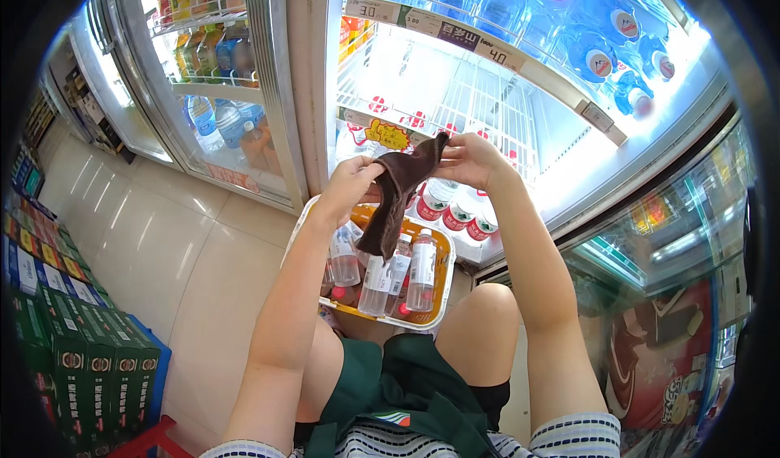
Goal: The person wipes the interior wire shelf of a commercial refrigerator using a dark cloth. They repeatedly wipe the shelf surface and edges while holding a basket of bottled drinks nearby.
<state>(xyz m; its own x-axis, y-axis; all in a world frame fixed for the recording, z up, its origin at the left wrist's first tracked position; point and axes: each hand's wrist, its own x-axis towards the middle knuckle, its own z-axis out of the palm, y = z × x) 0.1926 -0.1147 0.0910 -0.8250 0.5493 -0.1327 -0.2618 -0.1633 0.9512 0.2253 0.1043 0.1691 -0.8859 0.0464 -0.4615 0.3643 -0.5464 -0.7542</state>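
Observation:
A dark brown cloth hangs stretched between my two hands. My left hand pinches its left end, and my right hand grips the upper right corner. Right below the cloth stands a yellow and white plastic basket holding several clear bottles with white labels, some with pink caps. Behind my hands, the lower part of a lit drinks refrigerator is open, with water bottles with red labels along its bottom front.
Large blue water bottles fill the upper refrigerator shelf. Its glass door swings out to my right. Another drinks cooler stands at left. Green cartons are stacked on the tiled floor, near a red plastic edge.

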